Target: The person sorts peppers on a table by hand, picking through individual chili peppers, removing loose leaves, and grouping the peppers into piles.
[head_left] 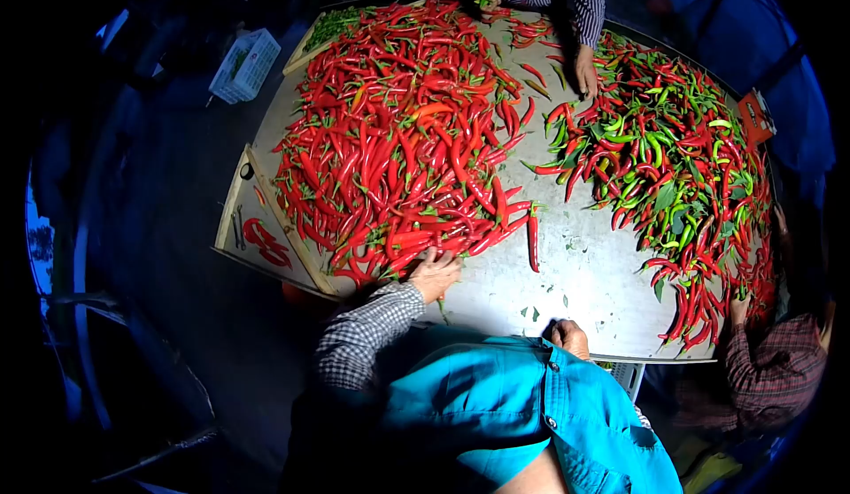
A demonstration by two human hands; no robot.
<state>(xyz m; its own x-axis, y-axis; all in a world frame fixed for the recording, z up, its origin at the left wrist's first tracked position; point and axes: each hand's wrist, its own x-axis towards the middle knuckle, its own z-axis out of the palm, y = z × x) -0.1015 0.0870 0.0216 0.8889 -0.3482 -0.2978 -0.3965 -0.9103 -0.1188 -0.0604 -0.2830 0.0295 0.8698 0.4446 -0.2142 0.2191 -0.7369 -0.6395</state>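
Note:
My left hand (435, 275) rests at the lower edge of a big pile of red peppers (398, 140), its fingers bent against the nearest ones; whether it grips any is hidden. A green piece hangs just below it. At the table's front edge is my right hand (571, 339), partly behind the blue-green garment, its fingers curled and their contents not visible. Between the two piles, a single red pepper (533, 243) lies on the metal table (505, 295). The mixed pile (660, 153) on the right holds red and green peppers with leaves.
Across the table, a person in striped sleeves (589, 7) has both hands by the peppers. Another person in a plaid sleeve (779, 361) reaches in at the lower right. A pale crate (246, 65) stands at the upper left; wooden strips (288, 219) border the left side.

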